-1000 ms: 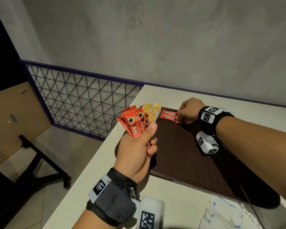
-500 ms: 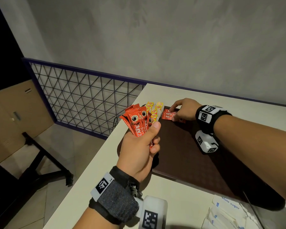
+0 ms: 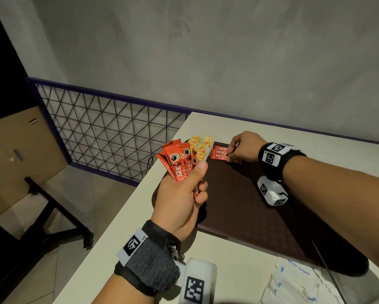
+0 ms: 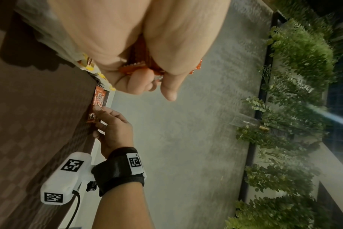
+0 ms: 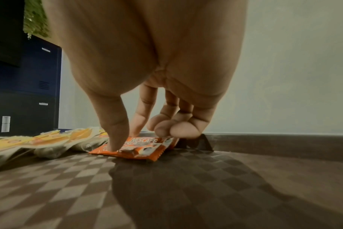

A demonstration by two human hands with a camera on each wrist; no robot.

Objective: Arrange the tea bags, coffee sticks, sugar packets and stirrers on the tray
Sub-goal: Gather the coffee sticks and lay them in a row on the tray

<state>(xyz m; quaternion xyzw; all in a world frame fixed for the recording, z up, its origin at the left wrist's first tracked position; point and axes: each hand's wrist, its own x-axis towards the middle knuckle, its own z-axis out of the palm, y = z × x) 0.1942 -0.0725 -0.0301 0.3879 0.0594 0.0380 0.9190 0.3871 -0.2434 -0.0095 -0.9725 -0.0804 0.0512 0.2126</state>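
My left hand [image 3: 200, 178] grips a fanned bundle of red coffee sticks [image 3: 177, 163] above the left edge of the dark brown checkered tray [image 3: 239, 205]. Their lower ends poke out between its fingers [image 4: 135, 68]. Up to 3 more red coffee sticks [image 3: 220, 152] lie side by side at the tray's far edge. My right hand [image 3: 229, 153] pinches these between thumb and forefinger, with the thumb pressing on the nearest stick [image 5: 139, 147] and the other fingers curled. Yellow tea bags [image 3: 200, 145] lie overlapped at the tray's far left corner, just left of those sticks.
The tray sits on a cream table [image 3: 140, 238] whose left edge drops to the floor beside a wire-mesh railing [image 3: 107, 132]. White sugar packets [image 3: 293, 281] are heaped on the table at the near right, with a thin dark stick [image 3: 328, 273] beside them.
My right hand's fingers have shifted on the tray's coffee sticks, from bunched over their right end to thumb and forefinger spread across them. The left hand holds its bundle in much the same place.
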